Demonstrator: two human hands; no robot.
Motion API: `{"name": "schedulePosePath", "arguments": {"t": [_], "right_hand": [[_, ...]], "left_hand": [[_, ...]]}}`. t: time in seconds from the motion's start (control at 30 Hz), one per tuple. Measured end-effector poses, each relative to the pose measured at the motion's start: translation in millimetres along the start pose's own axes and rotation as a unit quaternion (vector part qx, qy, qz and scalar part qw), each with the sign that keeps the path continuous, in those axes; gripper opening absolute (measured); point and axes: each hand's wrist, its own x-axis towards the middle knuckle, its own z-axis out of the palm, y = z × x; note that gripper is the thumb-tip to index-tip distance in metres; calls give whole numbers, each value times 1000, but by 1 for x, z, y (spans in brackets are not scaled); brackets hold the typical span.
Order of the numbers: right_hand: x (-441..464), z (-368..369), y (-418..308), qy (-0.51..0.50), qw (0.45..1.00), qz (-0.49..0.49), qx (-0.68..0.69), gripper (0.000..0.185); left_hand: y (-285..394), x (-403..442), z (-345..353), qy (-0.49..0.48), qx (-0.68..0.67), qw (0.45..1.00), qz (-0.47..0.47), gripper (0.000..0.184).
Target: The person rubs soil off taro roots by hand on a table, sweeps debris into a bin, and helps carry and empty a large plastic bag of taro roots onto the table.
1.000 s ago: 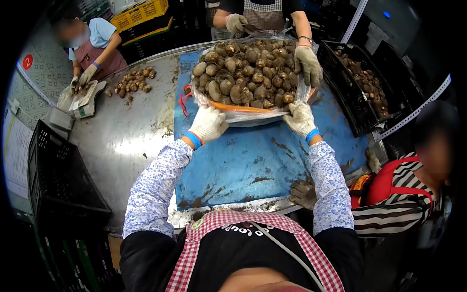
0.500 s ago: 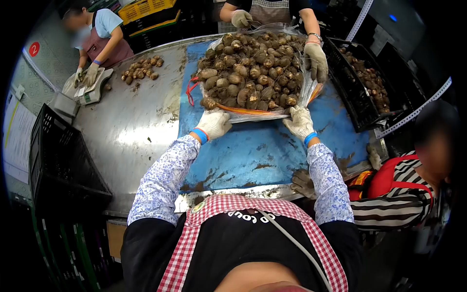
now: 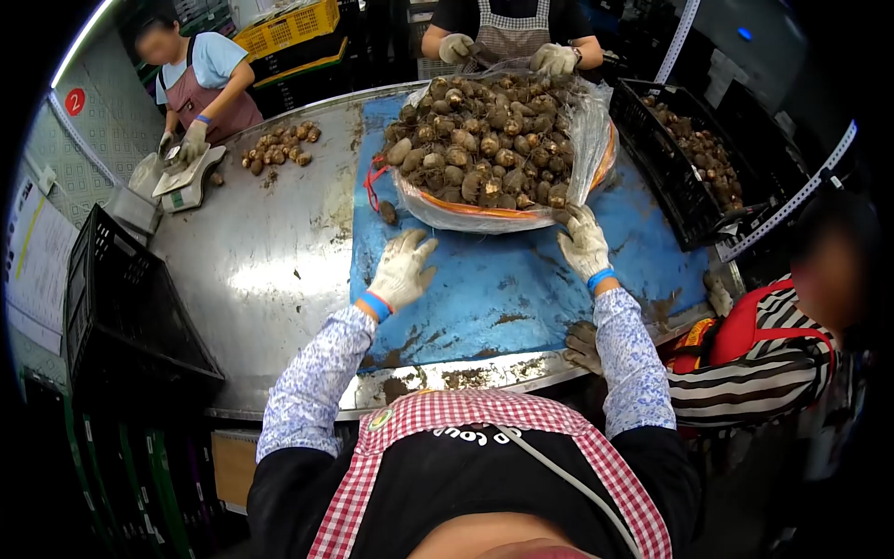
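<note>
A large clear plastic bag (image 3: 598, 130) with an orange band lies spread on the blue sheet (image 3: 466, 312), heaped with brown, hairy taro corms (image 3: 484, 140). My left hand (image 3: 402, 268), in a whitish knit glove, is held over the sheet with fingers spread and nothing in it. One loose taro corm (image 3: 387, 212) lies just beyond its fingertips, beside a red string (image 3: 372, 182). My right hand (image 3: 584, 244), gloved alike, reaches to the bag's near right corner. Its fingers are stretched out with the thumb apart; the fingertips are at the bag's edge, and whether they touch is unclear.
Across the table a gloved co-worker (image 3: 515, 42) stands behind the heap. At left another person handles a scale (image 3: 182, 191) near a small taro pile (image 3: 279, 147). Black crates flank the table, one empty-looking (image 3: 130, 307), one holding corms (image 3: 694, 158). A person in stripes (image 3: 745, 391) is at right.
Both my hands have come off their hold on the bag's near edge; the left moved back with fingers spreading. The co-worker's hand left the bag's right side. A loose corm now lies by the bag.
</note>
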Motion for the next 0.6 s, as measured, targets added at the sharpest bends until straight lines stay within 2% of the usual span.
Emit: {"name": "schedulePosePath", "arguments": {"t": [0.03, 0.13, 0.17, 0.3, 0.37, 0.47, 0.5, 0.53, 0.6], "right_hand": [[-3, 1, -4, 41, 999, -10, 3, 34], [-1, -24, -27, -42, 999, 12, -22, 31], [0, -29, -32, -22, 999, -7, -37, 29], [9, -45, -48, -36, 998, 33, -30, 26], [9, -47, -51, -56, 996, 71, -1, 25], [-17, -26, -56, -120, 976, 162, 78, 27], [-33, -15, -56, -151, 981, 113, 51, 35], [-48, -1, -58, -216, 962, 163, 29, 38], [-71, -6, -85, -271, 942, 185, 66, 40]], "left_hand": [[-1, -7, -4, -20, -21, 1000, -5, 42], [-7, -29, -13, -106, -76, 991, -35, 34], [-9, -38, -13, -123, -89, 987, -49, 32], [-23, -73, -8, -178, -140, 971, -80, 29], [-28, -92, 2, -164, -158, 970, -86, 28], [-30, -120, 17, -159, -181, 965, -102, 28], [-28, -127, 19, -158, -175, 967, -98, 28], [-27, -132, 22, -157, -170, 968, -95, 28], [-22, -136, 19, -156, -177, 965, -110, 28]]}}
